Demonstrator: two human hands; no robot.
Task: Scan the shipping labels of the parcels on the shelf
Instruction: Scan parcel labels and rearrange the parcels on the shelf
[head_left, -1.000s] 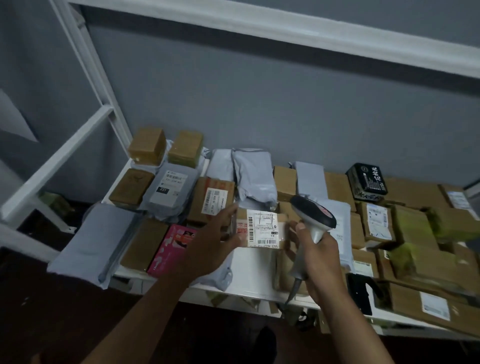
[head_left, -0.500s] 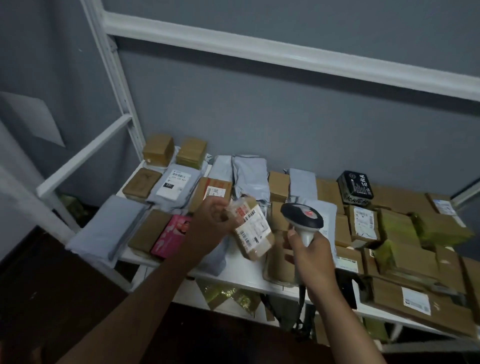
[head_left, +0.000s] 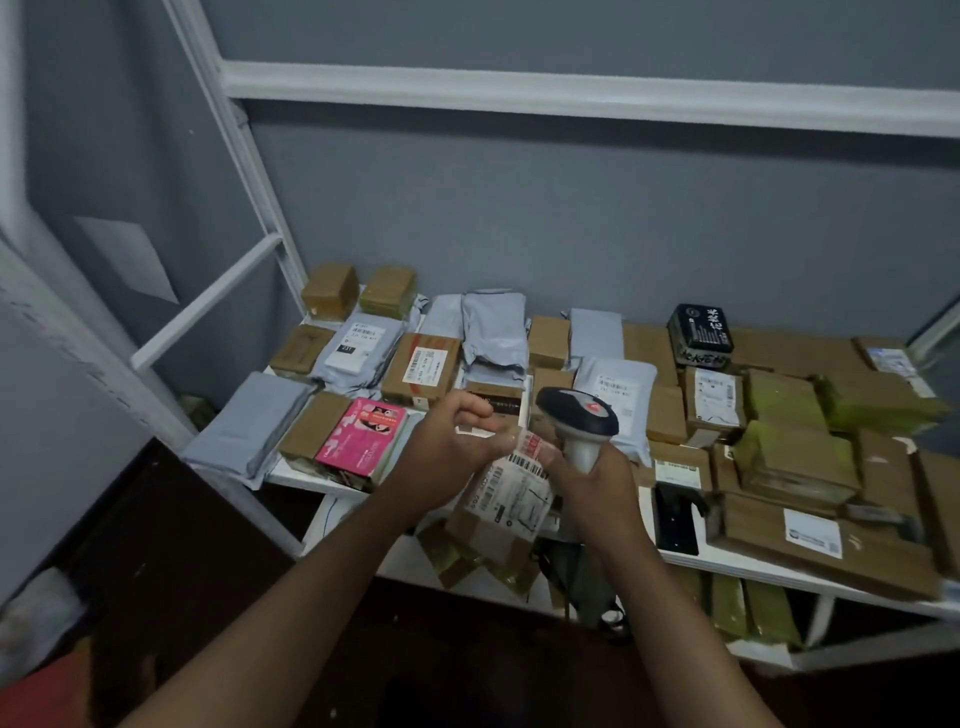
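Left grip (head_left: 447, 457): forearm reaches in from lower left, fingers curled, thumb raised, pinching the top edge of a parcel (head_left: 501, 506). Right grip (head_left: 592, 475): forearm from lower right, fingers wrapped round a scanner (head_left: 579, 423) handle, just right of the left grip.

Parcels (head_left: 422, 370) crowd the shelf (head_left: 296, 470) against the wall (head_left: 571, 218); one parcel (head_left: 501, 512) sits before its front edge.
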